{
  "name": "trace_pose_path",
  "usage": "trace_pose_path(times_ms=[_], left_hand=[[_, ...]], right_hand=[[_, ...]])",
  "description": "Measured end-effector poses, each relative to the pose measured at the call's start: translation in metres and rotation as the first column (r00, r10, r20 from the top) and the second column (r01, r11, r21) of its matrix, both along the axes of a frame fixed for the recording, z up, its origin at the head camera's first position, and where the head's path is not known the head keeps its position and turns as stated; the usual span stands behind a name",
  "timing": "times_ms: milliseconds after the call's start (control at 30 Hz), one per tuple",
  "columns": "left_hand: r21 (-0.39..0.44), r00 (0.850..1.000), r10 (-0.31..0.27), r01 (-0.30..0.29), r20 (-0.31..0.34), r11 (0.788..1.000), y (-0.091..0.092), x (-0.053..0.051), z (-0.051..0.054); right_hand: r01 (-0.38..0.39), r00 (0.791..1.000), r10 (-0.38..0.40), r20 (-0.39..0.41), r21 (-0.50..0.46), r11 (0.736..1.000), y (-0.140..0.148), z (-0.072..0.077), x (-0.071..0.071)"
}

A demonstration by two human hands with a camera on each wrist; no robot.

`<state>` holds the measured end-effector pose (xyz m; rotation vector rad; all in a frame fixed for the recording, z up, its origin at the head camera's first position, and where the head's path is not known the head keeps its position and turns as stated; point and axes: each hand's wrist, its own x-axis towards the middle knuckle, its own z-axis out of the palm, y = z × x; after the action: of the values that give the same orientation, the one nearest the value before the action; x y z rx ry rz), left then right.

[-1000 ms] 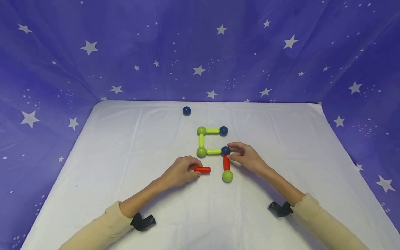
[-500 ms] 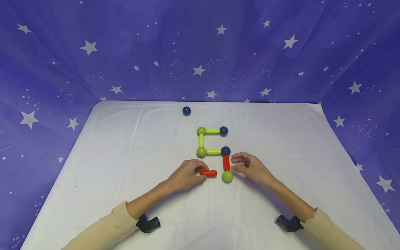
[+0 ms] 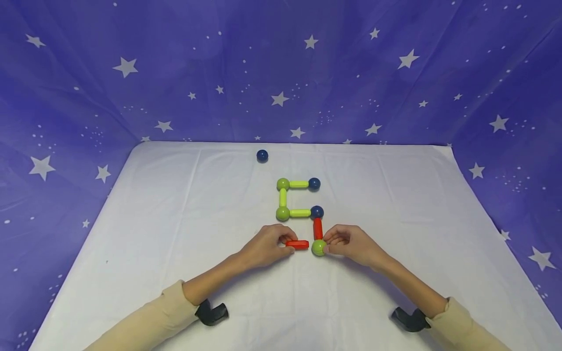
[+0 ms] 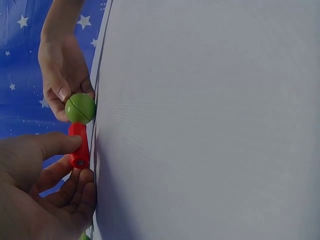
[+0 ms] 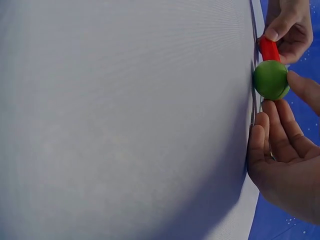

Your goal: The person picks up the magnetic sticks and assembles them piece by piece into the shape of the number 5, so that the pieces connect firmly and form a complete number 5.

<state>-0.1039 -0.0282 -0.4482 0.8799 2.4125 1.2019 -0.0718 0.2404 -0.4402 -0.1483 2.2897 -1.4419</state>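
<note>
My left hand (image 3: pixel 267 245) pinches a red magnetic rod (image 3: pixel 298 244) between thumb and fingers. The rod lies crosswise in the head view, its free end a small gap left of a green ball (image 3: pixel 318 247). My right hand (image 3: pixel 354 244) holds that ball from the right, with the thumb (image 5: pixel 303 90) on one side and fingertips below it in the right wrist view. A second red rod (image 3: pixel 318 228) joins the green ball to a blue ball (image 3: pixel 317 211) above. In the left wrist view the held rod (image 4: pixel 78 140) lines up with the green ball (image 4: pixel 80 108).
Yellow-green rods (image 3: pixel 300 213) link two more green balls (image 3: pixel 283 213) and another blue ball (image 3: pixel 314 184) in an open square behind the hands. A loose blue ball (image 3: pixel 262 155) sits near the far edge of the white-covered table (image 3: pixel 175 204). A starry purple cloth (image 3: pixel 246 73) hangs behind.
My left hand has carried the red rod right and slightly nearer, toward the green ball. My right hand has left the blue ball joint and moved down onto the green ball.
</note>
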Motion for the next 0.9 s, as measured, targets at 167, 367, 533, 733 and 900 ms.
trace_pose_path(times_ms=[167, 367, 533, 733, 900], left_hand=[[-0.006, 1.0, -0.013, 0.013, 0.001, 1.0, 0.003, 0.0, 0.0], [-0.014, 1.0, -0.028, 0.028, -0.005, 1.0, 0.004, 0.0, 0.001], [-0.012, 0.999, -0.033, 0.033, -0.015, 0.999, 0.007, 0.0, 0.0], [-0.012, 0.999, -0.044, 0.044, -0.018, 0.999, 0.009, -0.002, 0.0], [0.058, 1.0, -0.012, 0.012, -0.002, 0.998, 0.0, -0.012, 0.01]], right_hand=[[-0.017, 1.0, 0.017, -0.011, -0.02, 1.0, 0.0, -0.001, 0.0], [-0.036, 0.999, 0.035, -0.028, -0.029, 0.999, -0.001, -0.003, -0.001], [-0.03, 0.999, 0.03, -0.031, -0.016, 0.999, -0.001, -0.002, -0.001], [-0.014, 0.999, 0.014, -0.034, 0.007, 1.0, -0.002, -0.001, -0.002], [-0.017, 0.999, 0.017, -0.033, 0.003, 1.0, -0.003, -0.002, -0.002]])
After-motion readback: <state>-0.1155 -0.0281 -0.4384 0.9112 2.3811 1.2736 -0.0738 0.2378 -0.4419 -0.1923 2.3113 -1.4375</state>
